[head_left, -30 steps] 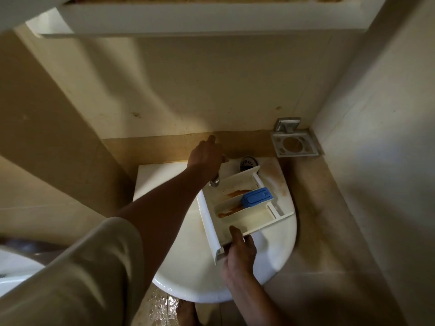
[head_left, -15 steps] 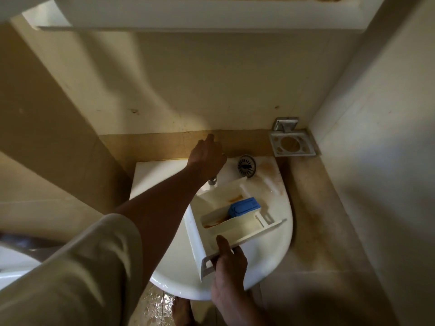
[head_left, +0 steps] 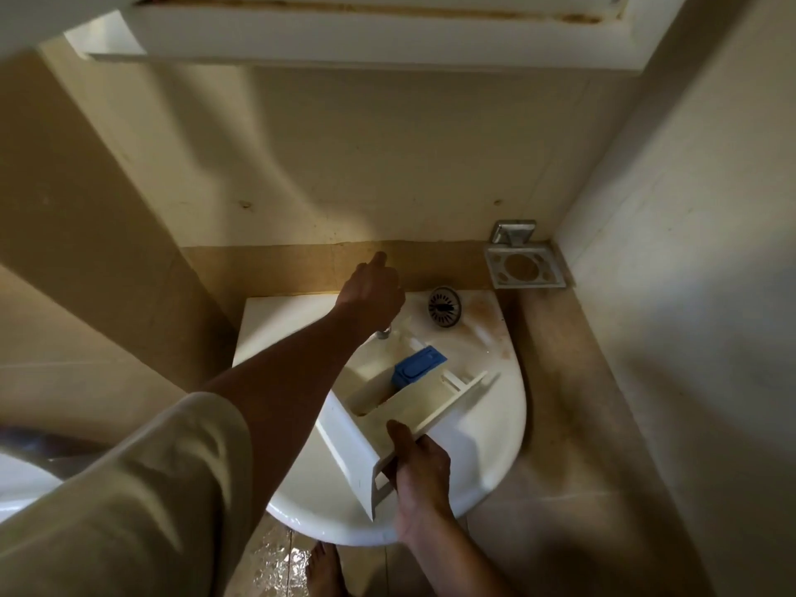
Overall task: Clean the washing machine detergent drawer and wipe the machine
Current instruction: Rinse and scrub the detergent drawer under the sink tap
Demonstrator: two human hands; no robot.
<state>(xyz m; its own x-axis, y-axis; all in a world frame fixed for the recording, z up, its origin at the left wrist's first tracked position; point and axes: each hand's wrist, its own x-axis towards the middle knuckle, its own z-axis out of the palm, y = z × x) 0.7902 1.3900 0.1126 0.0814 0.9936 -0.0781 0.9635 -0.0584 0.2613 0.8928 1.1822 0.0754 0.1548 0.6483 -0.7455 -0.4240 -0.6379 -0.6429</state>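
A white detergent drawer (head_left: 366, 428) with a blue insert (head_left: 417, 367) is held tilted over a white wash basin (head_left: 504, 424). My right hand (head_left: 420, 467) grips the drawer's front end at the near side. My left hand (head_left: 372, 295) is closed over the tap (head_left: 383, 333) at the back of the basin, hiding most of it. Brown residue shows in the drawer's compartments. The washing machine is out of view.
The basin's drain (head_left: 444, 307) sits at the back right, with rust-coloured stains beside it. A metal holder (head_left: 523, 265) is fixed in the wall corner. Walls close in on the left and right. A bare foot (head_left: 323, 570) stands on the wet floor below.
The drawer has been drawn toward me and tilted more steeply, uncovering the drain. My left hand stays on the tap.
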